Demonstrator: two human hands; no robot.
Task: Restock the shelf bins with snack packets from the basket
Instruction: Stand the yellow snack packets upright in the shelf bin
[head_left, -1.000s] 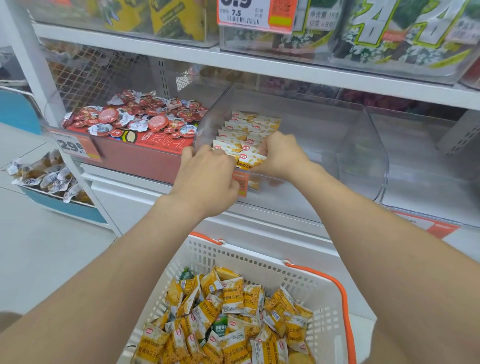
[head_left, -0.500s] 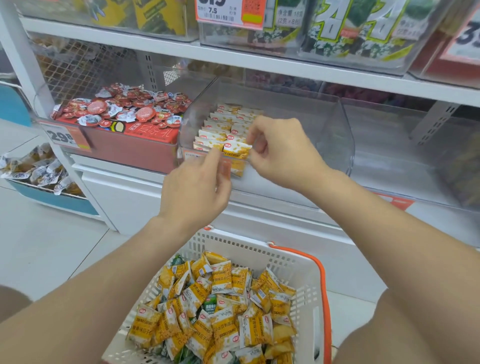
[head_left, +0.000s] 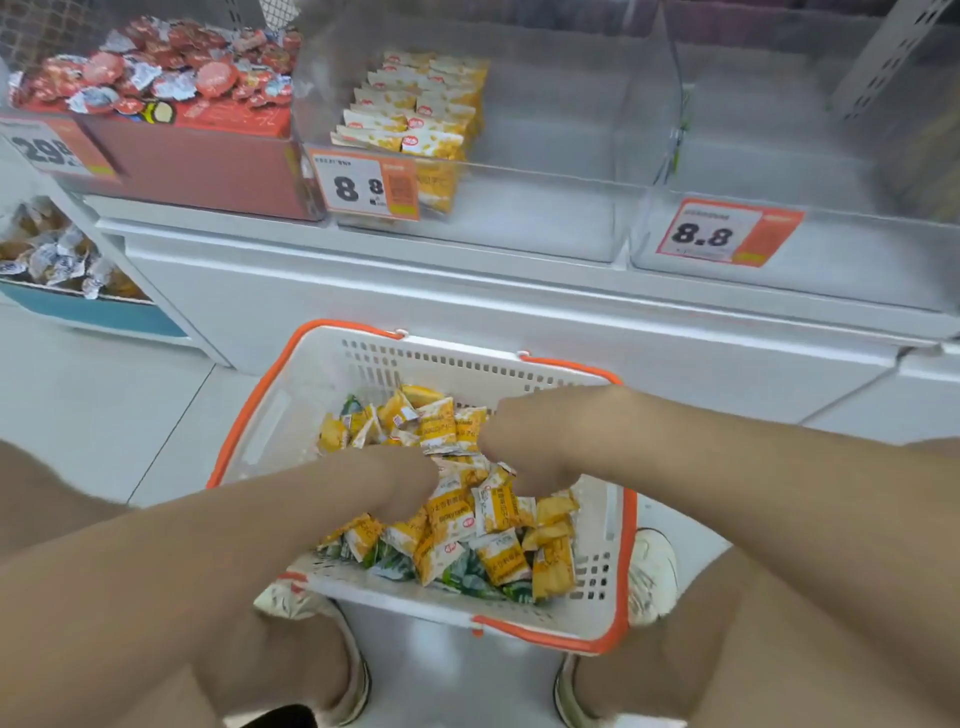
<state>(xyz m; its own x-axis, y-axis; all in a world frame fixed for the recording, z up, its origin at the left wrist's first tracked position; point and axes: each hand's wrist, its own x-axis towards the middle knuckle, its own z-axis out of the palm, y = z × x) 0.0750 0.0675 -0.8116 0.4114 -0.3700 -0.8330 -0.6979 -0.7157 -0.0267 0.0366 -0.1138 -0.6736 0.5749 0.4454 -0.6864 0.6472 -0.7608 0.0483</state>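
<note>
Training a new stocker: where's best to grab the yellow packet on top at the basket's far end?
From above, since the basket walls block the sides. Pinch the yellow packet across its long edges: it lies flat, label up, loose atop the pile, so it should lift free.

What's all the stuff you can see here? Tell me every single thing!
White plastic basket with orange handles: one, white and orange, below the shelf.
Yellow snack packets: many, yellow, heaped in the basket.
Green packets: a few, green, under the yellow ones.
Clear plastic middle bin: one, see-through, on the shelf.
Shelved yellow-and-white packets: two rows, in the middle bin.
Clear plastic right bin: one, see-through, beside it.
Red bin of round foil-lidded snacks: one, red, left.
Price tags: three, orange-white, on bin fronts.
Left hand: in the basket, blurred.
Right hand: in the basket, blurred.
</note>
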